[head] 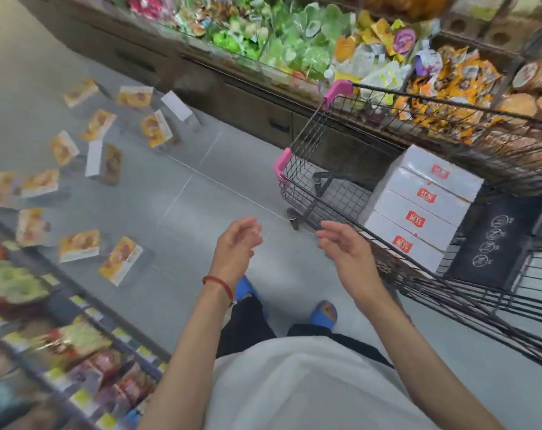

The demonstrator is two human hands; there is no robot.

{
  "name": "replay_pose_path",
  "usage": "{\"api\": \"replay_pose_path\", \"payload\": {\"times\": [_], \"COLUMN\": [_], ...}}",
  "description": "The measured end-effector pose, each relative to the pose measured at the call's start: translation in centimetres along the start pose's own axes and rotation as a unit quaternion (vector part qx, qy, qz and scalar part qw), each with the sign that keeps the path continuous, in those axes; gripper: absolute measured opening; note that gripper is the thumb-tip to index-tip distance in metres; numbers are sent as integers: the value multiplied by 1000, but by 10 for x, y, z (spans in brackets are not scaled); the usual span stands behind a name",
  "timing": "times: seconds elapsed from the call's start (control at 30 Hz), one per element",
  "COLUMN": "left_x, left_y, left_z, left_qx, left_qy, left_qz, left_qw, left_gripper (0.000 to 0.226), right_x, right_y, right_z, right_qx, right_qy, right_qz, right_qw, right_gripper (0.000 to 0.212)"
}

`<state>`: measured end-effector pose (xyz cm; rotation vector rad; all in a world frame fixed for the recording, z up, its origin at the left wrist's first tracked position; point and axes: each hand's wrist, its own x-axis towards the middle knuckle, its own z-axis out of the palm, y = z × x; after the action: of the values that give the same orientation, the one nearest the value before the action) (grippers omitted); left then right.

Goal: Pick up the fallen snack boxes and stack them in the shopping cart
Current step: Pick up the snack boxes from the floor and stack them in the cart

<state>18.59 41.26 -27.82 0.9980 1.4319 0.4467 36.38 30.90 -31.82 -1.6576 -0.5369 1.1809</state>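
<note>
- The grey tiled floor (176,193) runs between two stocked shelves, one along the top (294,48) and one at lower left (46,336).
- The wire shopping cart (341,193) with pink corner guards stands at right, beside the top shelf.
- Four white snack boxes (418,206) with red labels lie stacked side by side inside the cart, against its far wall.
- About a dozen fallen snack boxes (77,243), yellow-orange fronted, lie scattered over the floor at left, well apart from the cart.
- The left hand (237,243), a red string on its wrist, hovers over the floor, grip loosely open and empty.
- The right hand (341,243) hovers just beside the cart's near rim, grip open, holding nothing.
</note>
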Motion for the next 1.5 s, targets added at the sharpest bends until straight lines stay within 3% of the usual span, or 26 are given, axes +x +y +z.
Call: {"api": "replay_pose_path", "payload": {"times": [0.27, 0.63, 0.9, 1.2, 1.5], "left_x": [51, 131, 223, 332, 433], "left_y": [3, 25, 73, 176, 233], "left_z": [-135, -279, -317, -336, -382], "left_qx": [-55, -107, -148, -157, -179], "left_qy": [85, 128, 182, 231, 239], "left_qz": [-13, -16, -29, -36, -54], "left_qw": [995, 986, 972, 960, 953], "left_gripper": [27, 21, 20, 22, 23], "right_x": [42, 110, 224, 372, 479], "right_y": [-37, -86, -130, -204, -253], "right_z": [139, 306, 379, 450, 515], "right_qx": [-16, -65, -87, -133, -150], "right_qy": [-59, -122, -171, -251, -243], "right_qz": [11, 16, 29, 51, 69], "right_qw": [998, 990, 981, 958, 956], "right_gripper": [31, 31, 30, 30, 30]}}
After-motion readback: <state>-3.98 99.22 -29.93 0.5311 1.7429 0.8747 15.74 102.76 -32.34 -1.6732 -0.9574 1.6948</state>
